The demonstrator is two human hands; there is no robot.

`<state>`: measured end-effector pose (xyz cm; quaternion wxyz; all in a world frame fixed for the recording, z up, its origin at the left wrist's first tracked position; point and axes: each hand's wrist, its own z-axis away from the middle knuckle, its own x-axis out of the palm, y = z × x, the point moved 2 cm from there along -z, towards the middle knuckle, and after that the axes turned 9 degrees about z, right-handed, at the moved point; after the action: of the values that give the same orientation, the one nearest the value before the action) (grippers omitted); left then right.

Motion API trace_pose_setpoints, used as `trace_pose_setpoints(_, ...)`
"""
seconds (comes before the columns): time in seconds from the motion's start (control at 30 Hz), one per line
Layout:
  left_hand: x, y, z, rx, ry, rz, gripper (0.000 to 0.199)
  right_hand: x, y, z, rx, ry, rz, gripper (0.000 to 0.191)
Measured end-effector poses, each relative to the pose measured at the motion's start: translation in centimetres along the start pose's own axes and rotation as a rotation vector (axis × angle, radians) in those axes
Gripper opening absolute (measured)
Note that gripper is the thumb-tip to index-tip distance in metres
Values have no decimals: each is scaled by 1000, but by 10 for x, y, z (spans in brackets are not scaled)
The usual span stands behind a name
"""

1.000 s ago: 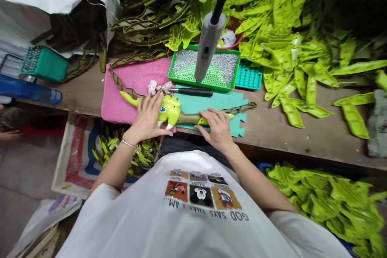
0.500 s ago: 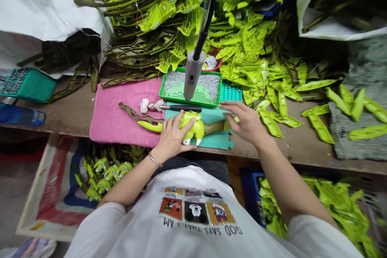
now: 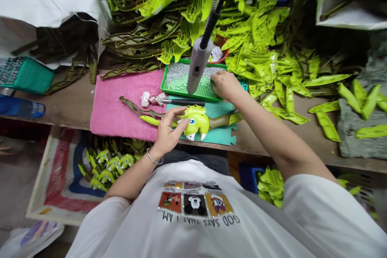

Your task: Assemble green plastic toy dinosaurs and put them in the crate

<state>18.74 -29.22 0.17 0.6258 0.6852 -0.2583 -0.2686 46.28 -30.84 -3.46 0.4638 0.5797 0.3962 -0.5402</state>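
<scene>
A lime-green toy (image 3: 196, 123) with a blue eye and a brown stem lies on the teal mat (image 3: 216, 136) and reaches over the pink cloth (image 3: 121, 109). Beside the toy's head is my left hand (image 3: 169, 131), its thumb and fingers apart. My right hand (image 3: 225, 84) is at the right end of a green tray (image 3: 178, 94) of small silvery screws, fingers pressed together; anything between them is too small to see. An electric screwdriver (image 3: 199, 64) hangs over the tray. Above the toy lies a black-handled tool (image 3: 187, 102).
Lime-green and brown plastic parts (image 3: 256, 48) are heaped behind the tray. A teal basket (image 3: 36, 76) and a blue bottle (image 3: 22, 107) stand at the left. Below the bench, a box (image 3: 54, 169) holds green toys. Loose green pieces (image 3: 328, 125) lie at the right.
My right hand has moved from the toy's right end up to the screw tray, its fingers now drawn together. My left hand has lifted off the toy's head, uncovering the eye.
</scene>
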Motion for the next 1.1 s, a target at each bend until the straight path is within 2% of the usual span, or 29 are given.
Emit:
trace_pose_setpoints(0.13, 12, 1, -6, -160, 42, 334, 34, 1, 0, 2, -20, 12, 6, 32)
trace_pose_setpoints(0.33, 28, -1, -11, -318, 77, 587, 34, 8, -1, 2, 10, 66, -16, 29)
trace_pose_setpoints(0.5, 48, -2, -21, -453, 48, 739, 25, 8, 9, -9, 26, 114, -213, 25)
trace_pose_setpoints(0.6, 60, -2, -33, -551, 79, 841, 19, -4, 11, -6, 51, 164, -368, 21)
trace_pose_setpoints(0.73, 72, 1, -44, -646, 185, 978, 13, -37, -4, 28, 43, 245, -637, 19)
trace_pose_setpoints(0.87, 77, 7, -40, -737, 254, 1080, 31, -62, -34, 78, -118, 249, -744, 19)
trace_pose_setpoints(0.97, 77, 9, -30, -802, 312, 1092, 32, -60, -53, 102, -153, 304, -687, 22)
trace_pose_setpoints(1.1, 81, 5, -18, -839, 338, 1116, 28, -49, -66, 116, -83, 404, -672, 21)
